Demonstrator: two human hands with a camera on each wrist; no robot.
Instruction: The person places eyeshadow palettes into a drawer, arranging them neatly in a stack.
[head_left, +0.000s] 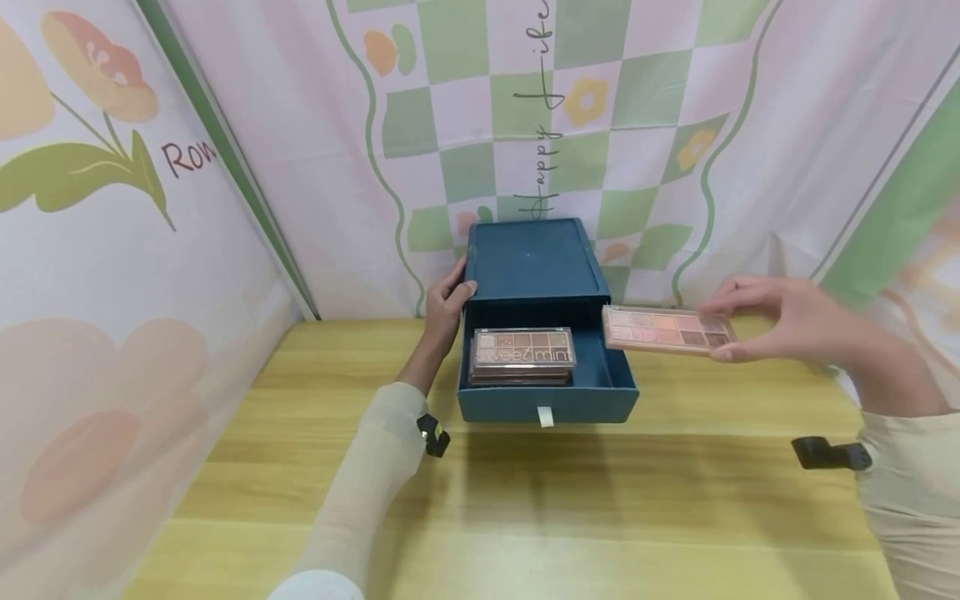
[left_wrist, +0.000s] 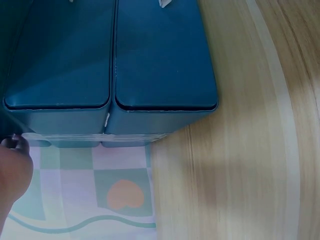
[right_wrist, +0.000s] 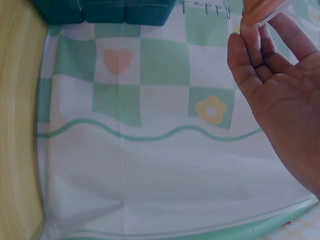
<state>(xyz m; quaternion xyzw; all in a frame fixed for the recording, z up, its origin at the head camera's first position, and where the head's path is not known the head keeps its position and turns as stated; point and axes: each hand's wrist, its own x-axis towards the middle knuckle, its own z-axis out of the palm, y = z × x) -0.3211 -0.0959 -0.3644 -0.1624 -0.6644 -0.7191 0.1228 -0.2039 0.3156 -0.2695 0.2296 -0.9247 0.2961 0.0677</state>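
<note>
A dark blue drawer box (head_left: 532, 258) stands against the back cloth with its drawer (head_left: 502, 407) pulled out. Inside the drawer, on the left, lies a stack of eyeshadow palettes (head_left: 522, 350), the top one with a clear lettered lid. My left hand (head_left: 442, 312) rests against the box's left side, thumb by the top front corner; its fingertips are partly hidden. To the right, my right hand (head_left: 787, 321) pinches a pink and brown eyeshadow palette (head_left: 663, 327) by its right end. That palette is held up, its left end beside the drawer's right side.
A white pull tab (head_left: 545, 417) hangs on the drawer front. The box stands on a yellowish wooden table (head_left: 300, 433). A printed cloth (head_left: 450, 117) rises directly behind, and another patterned cloth (head_left: 67, 250) closes the left side.
</note>
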